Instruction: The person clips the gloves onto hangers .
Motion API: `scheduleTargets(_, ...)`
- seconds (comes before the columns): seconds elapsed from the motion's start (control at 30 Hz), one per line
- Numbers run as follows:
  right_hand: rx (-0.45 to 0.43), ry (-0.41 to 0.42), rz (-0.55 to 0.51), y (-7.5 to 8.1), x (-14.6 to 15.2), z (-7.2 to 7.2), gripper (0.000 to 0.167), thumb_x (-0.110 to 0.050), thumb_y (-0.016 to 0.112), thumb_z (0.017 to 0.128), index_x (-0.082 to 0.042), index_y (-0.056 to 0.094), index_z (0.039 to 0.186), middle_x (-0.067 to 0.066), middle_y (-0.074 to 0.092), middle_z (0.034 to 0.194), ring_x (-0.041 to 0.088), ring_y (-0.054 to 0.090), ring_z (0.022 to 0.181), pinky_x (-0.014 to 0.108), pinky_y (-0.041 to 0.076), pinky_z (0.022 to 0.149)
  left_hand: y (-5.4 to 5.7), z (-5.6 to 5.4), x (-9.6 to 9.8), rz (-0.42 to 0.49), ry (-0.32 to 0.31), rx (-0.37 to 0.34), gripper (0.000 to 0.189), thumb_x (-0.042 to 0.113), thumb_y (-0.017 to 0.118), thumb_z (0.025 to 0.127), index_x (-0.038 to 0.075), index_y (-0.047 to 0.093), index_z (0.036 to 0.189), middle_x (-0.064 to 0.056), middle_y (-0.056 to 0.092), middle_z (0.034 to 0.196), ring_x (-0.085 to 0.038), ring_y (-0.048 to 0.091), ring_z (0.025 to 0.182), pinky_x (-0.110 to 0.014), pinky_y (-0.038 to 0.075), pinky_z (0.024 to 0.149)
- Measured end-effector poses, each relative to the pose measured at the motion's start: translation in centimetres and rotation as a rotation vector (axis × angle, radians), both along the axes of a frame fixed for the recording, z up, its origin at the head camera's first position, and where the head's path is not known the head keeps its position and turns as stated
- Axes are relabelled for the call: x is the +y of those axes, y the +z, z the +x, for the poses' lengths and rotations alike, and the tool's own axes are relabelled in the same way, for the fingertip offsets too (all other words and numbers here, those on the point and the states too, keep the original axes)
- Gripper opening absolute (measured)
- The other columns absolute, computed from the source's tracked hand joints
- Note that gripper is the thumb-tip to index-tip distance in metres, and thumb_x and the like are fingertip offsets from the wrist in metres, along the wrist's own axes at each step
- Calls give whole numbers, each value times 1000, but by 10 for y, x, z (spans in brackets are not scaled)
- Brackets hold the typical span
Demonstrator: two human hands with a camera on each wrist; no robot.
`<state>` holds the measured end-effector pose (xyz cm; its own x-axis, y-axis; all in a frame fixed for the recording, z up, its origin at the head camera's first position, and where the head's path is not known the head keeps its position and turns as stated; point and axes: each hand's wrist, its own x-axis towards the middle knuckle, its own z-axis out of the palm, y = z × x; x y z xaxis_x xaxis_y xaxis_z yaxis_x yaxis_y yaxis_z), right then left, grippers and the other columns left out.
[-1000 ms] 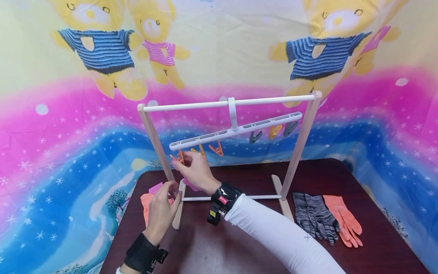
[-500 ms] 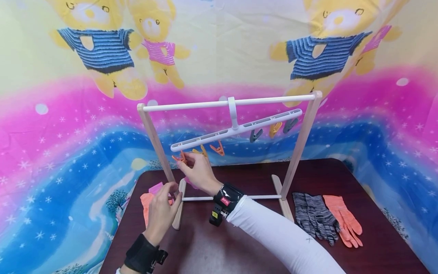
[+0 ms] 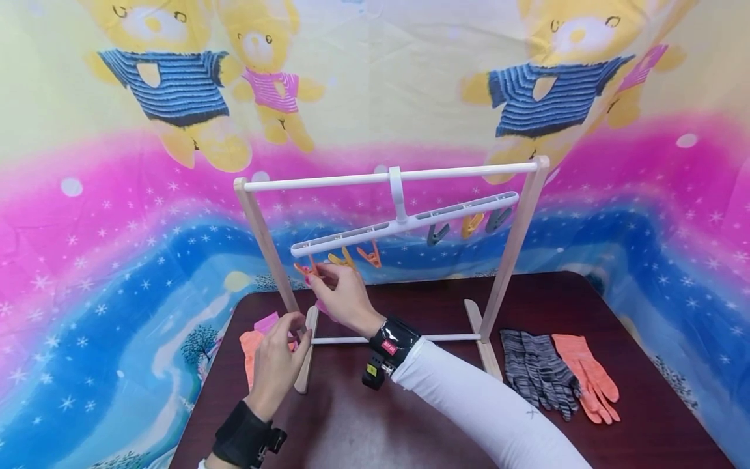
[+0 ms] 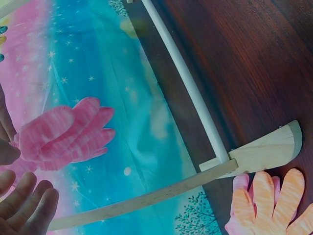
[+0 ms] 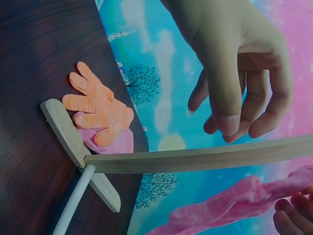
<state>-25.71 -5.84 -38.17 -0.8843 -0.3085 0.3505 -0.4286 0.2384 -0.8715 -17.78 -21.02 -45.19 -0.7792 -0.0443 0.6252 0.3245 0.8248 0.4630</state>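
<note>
My right hand is at the left end of the white clip hanger, beside an orange clothespin. It pinches a pink glove near the cuff; the glove hangs with its fingers down, mostly hidden behind the hand in the head view. Whether the clothespin grips the cuff cannot be made out. Lower and to the left, my left hand hovers beside the rack's left post, fingers loosely bent and holding nothing. The right wrist view shows this left hand apart from the glove.
A wooden rack carries the hanger on its top rod. More clothespins, including a yellow one, hang along it. Orange and pink gloves lie left on the dark table; a grey glove and an orange glove lie right.
My right hand has shifted slightly to the right at the hanger's left end, still with the pink glove. The hanger has rocked slightly. My left hand has stayed in place.
</note>
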Motion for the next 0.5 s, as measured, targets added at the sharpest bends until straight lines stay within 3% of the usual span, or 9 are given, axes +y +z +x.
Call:
scheduleTargets(0.13, -27, -9, -9, -4, 2, 0, 39, -28, 61, 101, -9, 65, 134, 9, 76, 119, 16, 75, 104, 26, 60, 83, -1, 0, 0, 0, -3, 8, 32, 5, 82, 80, 7, 67, 108, -7, 73, 92, -18, 66, 72, -26, 52, 59)
scheduleTargets(0.33, -29, -11, 11, -9, 7, 1, 42, -30, 60, 101, -7, 63, 136, 10, 72, 128, 19, 72, 112, 34, 57, 96, -1, 0, -1, 1, -9, 12, 31, 6, 82, 81, 10, 67, 108, -4, 72, 90, -15, 64, 71, -24, 50, 58)
scheduleTargets(0.5, -45, -17, 22, -14, 11, 1, 42, -33, 58, 102, -9, 63, 136, 8, 73, 125, 18, 73, 110, 35, 57, 96, -1, 1, 0, -5, -6, 2, 30, 8, 82, 82, 11, 67, 108, -4, 71, 90, -12, 63, 71, -25, 51, 59)
